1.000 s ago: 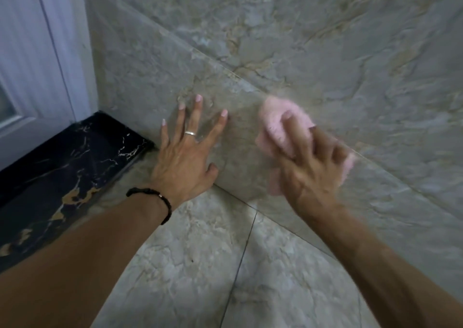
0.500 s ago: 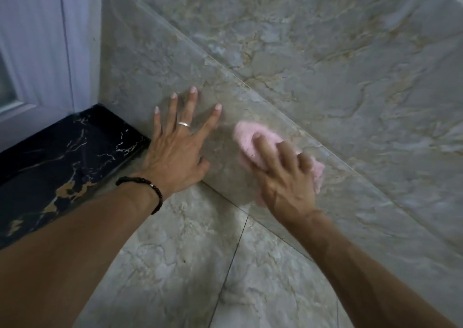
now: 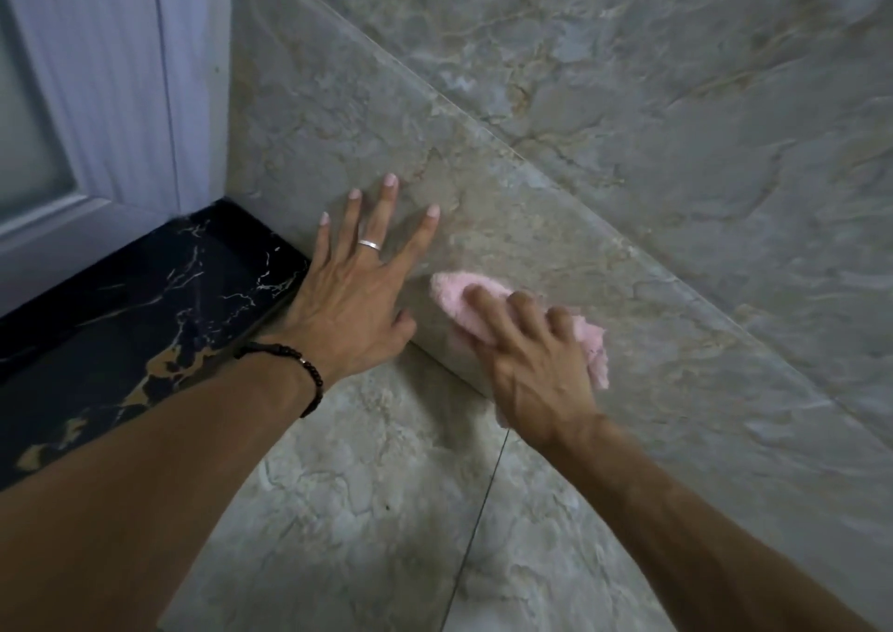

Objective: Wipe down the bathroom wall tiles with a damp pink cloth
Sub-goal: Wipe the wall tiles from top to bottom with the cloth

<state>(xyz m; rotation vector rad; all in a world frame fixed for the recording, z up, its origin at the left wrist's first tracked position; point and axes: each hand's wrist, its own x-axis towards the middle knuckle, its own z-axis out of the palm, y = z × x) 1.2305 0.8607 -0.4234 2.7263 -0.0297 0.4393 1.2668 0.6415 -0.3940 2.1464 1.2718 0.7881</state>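
Wiping of the lowest wall tile, seen from above. The right hand [image 3: 536, 365] presses a bunched pink cloth [image 3: 459, 300] against the bottom wall tile [image 3: 555, 245], close to the joint where the wall meets the floor tiles [image 3: 348, 510]. Its fingers are curled over the top of the wad, the fingertips digging into it, so that the cloth is both gripped and pushed flat to the tile; pink edges show beyond the fingertips and past the little-finger side. The wrist is bent back and the forearm reaches in from the lower right, a pose that probably lets body weight bear on the cloth.

The left hand [image 3: 357, 293] lies flat on the same tile just beside the cloth, towards the corner by the door frame [image 3: 125, 75]. Its fingers are straight and spread, holding nothing, with a ring [image 3: 369, 244] on one finger and a dark beaded bracelet [image 3: 299, 365] at the wrist. It appears to serve as a brace, steadying the person who is leaning low towards the wall. The heel of this hand sits near the edge of the black marble threshold [image 3: 145, 303].

The cloth sits at the tile's lower edge, nearly touching the left thumb; the stroke apparently works along the base of the wall.
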